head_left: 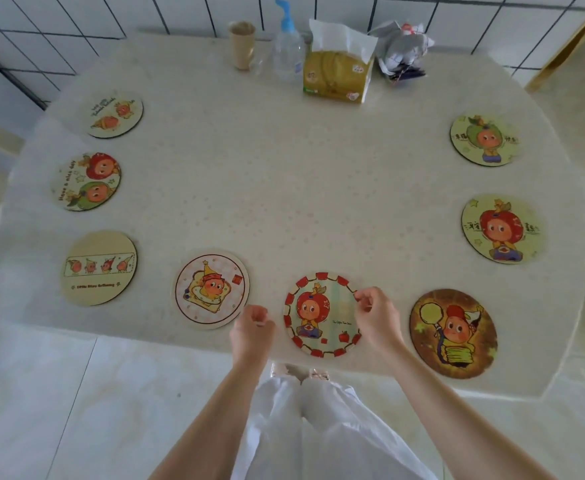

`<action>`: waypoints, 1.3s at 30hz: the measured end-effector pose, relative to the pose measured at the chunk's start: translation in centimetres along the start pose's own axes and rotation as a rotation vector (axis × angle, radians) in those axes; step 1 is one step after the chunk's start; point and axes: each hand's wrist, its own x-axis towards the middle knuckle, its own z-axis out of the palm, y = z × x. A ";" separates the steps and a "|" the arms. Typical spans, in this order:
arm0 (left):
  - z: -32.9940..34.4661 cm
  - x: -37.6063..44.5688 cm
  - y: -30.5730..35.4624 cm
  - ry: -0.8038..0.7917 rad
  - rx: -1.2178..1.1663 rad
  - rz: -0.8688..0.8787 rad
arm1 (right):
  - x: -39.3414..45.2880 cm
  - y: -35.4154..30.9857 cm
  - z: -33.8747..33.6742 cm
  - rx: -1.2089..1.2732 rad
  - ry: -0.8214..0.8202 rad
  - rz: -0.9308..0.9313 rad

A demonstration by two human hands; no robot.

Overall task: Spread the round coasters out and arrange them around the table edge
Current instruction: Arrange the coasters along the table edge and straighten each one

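Several round cartoon coasters lie flat around the rim of the pale table [284, 188]. Three sit along the left side [115, 112] [88, 181] [98, 268], two on the right [484, 140] [502, 228], three along the near edge. The red-bordered coaster [320, 315] lies in front of me between the toast coaster [211, 289] and the brown coaster [453, 332]. My right hand [377, 311] pinches or touches that red-bordered coaster's right rim. My left hand [253, 323] hovers just left of it, fingers curled, holding nothing.
At the far edge stand a brown paper cup [242, 45], a clear pump bottle [287, 51], a gold tissue pack [337, 71] and a crumpled bag [401, 50]. Tiled wall behind; white floor tiles and my legs below the near edge.
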 end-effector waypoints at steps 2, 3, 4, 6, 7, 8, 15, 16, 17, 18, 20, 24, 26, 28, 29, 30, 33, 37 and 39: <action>-1.3 0.6 -0.2 0.048 -0.025 -0.022 | 0.5 -1.6 0.7 -0.008 -0.046 -0.031; -1.9 1.0 -0.4 0.073 -0.039 -0.035 | 0.7 -2.5 1.2 -0.007 -0.065 -0.046; -2.6 1.3 -0.6 0.101 -0.056 -0.051 | 0.9 -3.3 1.7 -0.004 -0.081 -0.057; -4.1 2.2 -1.1 0.167 -0.101 -0.098 | 1.3 -5.1 3.1 -0.015 -0.120 -0.080; -5.0 2.6 -1.5 0.196 -0.119 -0.115 | 1.4 -6.0 3.8 -0.028 -0.145 -0.092; -5.8 3.1 -1.9 0.215 -0.130 -0.121 | 1.5 -6.9 4.5 -0.037 -0.171 -0.101; -12.4 8.1 -3.2 0.208 -0.116 -0.087 | 0.6 -12.2 11.2 -0.092 -0.235 -0.037; -13.3 9.0 -3.1 0.182 -0.101 -0.071 | 0.2 -12.8 12.1 -0.101 -0.220 -0.008; -14.4 10.0 -3.1 0.148 -0.082 -0.042 | -0.2 -13.3 13.2 -0.104 -0.192 0.023; -15.3 10.9 -2.9 0.108 -0.053 0.001 | -0.5 -13.7 14.1 -0.097 -0.158 0.053; -16.5 12.4 -2.6 0.021 0.019 0.091 | -1.5 -14.2 15.5 -0.057 -0.088 0.118; -17.5 15.0 -1.5 -0.131 0.135 0.228 | -3.3 -14.4 17.8 0.122 0.031 0.294; -17.3 15.6 -1.1 -0.165 0.144 0.258 | -4.0 -14.3 18.4 0.176 0.068 0.336; -17.3 16.2 -0.8 -0.216 0.173 0.279 | -4.3 -14.6 19.0 0.179 0.123 0.365; -17.2 16.5 -0.8 -0.230 0.193 0.285 | -4.4 -14.8 19.1 0.172 0.145 0.369; -17.2 16.6 -0.8 -0.236 0.212 0.292 | -4.4 -14.9 19.1 0.169 0.158 0.370; -16.9 16.8 -0.9 -0.231 0.238 0.294 | -3.8 -14.7 18.6 0.172 0.157 0.365; -16.9 16.7 -1.4 -0.216 0.247 0.287 | -3.2 -14.8 18.1 0.124 0.138 0.285; -17.1 16.3 -1.8 -0.213 0.223 0.260 | -2.9 -15.1 17.9 0.086 0.110 0.245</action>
